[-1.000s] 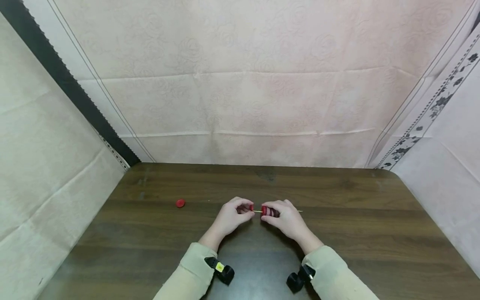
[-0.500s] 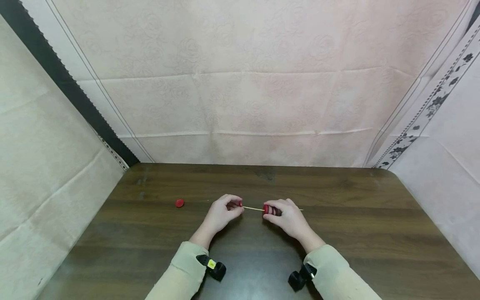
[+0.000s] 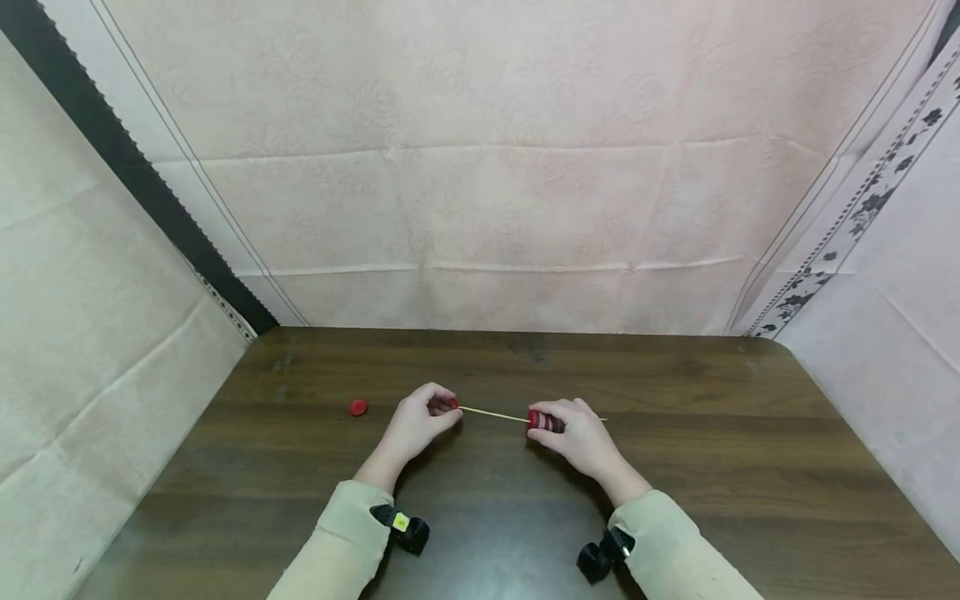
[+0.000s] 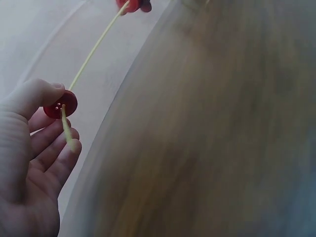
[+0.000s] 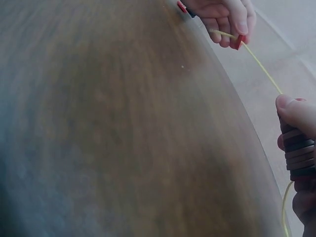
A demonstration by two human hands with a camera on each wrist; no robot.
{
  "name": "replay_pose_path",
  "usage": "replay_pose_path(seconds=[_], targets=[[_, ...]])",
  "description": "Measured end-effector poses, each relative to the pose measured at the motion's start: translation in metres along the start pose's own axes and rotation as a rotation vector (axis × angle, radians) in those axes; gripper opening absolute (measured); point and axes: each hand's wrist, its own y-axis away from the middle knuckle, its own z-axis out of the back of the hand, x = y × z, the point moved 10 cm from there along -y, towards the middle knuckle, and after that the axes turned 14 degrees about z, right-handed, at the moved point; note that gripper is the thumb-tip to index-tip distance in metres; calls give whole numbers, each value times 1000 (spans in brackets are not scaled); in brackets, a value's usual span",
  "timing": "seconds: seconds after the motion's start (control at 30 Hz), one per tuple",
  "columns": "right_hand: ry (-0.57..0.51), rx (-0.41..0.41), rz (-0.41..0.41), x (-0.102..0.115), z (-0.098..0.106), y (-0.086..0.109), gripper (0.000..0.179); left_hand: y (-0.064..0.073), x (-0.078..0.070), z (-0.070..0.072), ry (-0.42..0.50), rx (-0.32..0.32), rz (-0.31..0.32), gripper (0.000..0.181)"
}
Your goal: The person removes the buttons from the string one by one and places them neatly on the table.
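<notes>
My left hand (image 3: 414, 423) pinches a red button (image 4: 70, 102) between thumb and fingers, and its holes show in the left wrist view. A thin yellow cord (image 4: 95, 51) passes through that button, its short tail lying over the fingers. From there the cord stretches across to my right hand (image 3: 583, 442), which grips a stack of buttons (image 5: 300, 153), red at the near end with pink and dark ones behind. More cord hangs out of the stack's far end in the right wrist view. The right fingers partly hide the stack.
One loose red button (image 3: 358, 407) lies on the brown wooden table (image 3: 675, 392), to the left of my left hand. Pale cloth (image 3: 480, 208) hangs behind the table and on both sides. Each sleeve cuff carries a black wrist camera (image 3: 412, 536).
My left hand has moved left with its red button, away from the right hand. The stretch of cord between the hands has grown longer. The right hand has barely shifted.
</notes>
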Motion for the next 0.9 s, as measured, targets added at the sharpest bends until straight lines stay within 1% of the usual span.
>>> replay_pose_path(seconds=[0.23, 0.47, 0.67, 0.77, 0.9], targets=[[14, -3, -2, -2, 1, 1, 37, -1, 12, 17, -24, -44, 38, 20], [12, 3, -6, -4, 0, 1, 37, -1, 19, 27, -30, -67, 44, 20], [11, 7, -13, -5, 0, 1, 37, -1, 24, 37, -24, -87, 70, 21], [11, 5, -18, -5, 0, 1, 38, 0, 28, 46, -29, -116, 77, 22], [17, 5, -14, -5, 0, 1, 37, 1, 33, 63, -64, -193, 68, 23]])
